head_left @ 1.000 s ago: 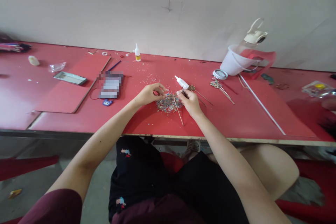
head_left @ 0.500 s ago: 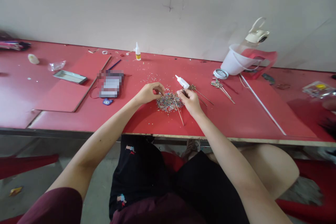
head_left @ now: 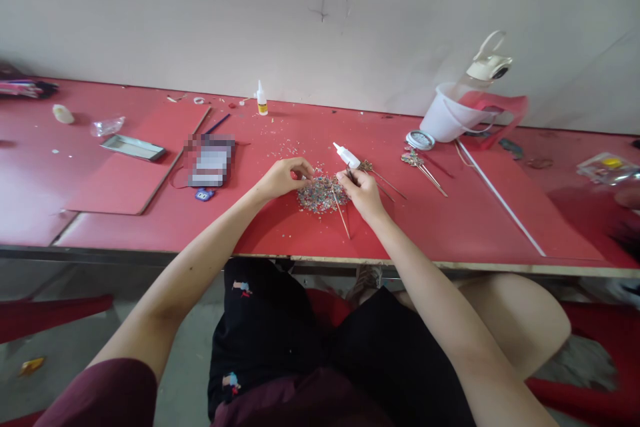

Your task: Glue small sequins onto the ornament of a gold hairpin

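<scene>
Left hand (head_left: 286, 177): fingers curled, tips pinched at the left edge of the pile (head_left: 320, 195); cannot tell whether they hold a piece.
Right hand (head_left: 364, 192): closed on the stick (head_left: 342, 215), tips at the pile's right edge.
Stick: thin, slanting from the fingers toward the near table (head_left: 280, 233) edge.
Bottle (head_left: 346, 155): white, projecting above the right fingers, apparently in the same grip.
Pile: small mixed-colour pieces on the table, between both hands.
Pins (head_left: 419, 163): lying flat, right of the bottle.

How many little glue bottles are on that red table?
2. One glue bottle stands upright near the wall; another lies just beyond the right hand, by the bead pile. A pale lump far left is too blurred to tell.
</scene>
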A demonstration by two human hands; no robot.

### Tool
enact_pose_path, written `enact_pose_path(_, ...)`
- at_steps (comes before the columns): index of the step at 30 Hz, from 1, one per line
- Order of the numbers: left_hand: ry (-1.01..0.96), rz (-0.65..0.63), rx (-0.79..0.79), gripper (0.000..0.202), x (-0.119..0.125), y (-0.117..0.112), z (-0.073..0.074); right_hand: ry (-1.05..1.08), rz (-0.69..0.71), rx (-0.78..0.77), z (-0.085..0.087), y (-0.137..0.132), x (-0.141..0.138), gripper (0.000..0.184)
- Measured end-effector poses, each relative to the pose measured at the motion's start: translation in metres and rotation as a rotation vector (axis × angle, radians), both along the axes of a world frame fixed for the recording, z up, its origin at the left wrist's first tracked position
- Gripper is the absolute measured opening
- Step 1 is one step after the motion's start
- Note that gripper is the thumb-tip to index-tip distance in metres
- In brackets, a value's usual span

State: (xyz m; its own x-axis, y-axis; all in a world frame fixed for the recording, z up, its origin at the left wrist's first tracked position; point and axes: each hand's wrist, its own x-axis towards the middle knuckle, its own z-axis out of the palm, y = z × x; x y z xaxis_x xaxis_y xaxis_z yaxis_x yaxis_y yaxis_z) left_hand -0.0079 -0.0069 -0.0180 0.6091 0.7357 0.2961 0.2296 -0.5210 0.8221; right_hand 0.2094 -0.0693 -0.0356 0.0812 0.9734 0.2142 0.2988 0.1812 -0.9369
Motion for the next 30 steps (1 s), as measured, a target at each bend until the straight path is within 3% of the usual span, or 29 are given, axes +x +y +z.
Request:
enact_pose_path(17, -0.057, 0.017, -0.034, 0.025, 0.0001, 0.0007, -0.0022, 0.011, -0.002, 0.007, -0.0038, 0.0020, 0.0010, 0.032)
enact_pose_path(30, -0.017, 0.011, -0.006, 0.016, 0.0009, 0.0011, -0.0021, 0.009, -0.007, 0.007, -0.0028, 0.0020, 0.0008, 0.032)
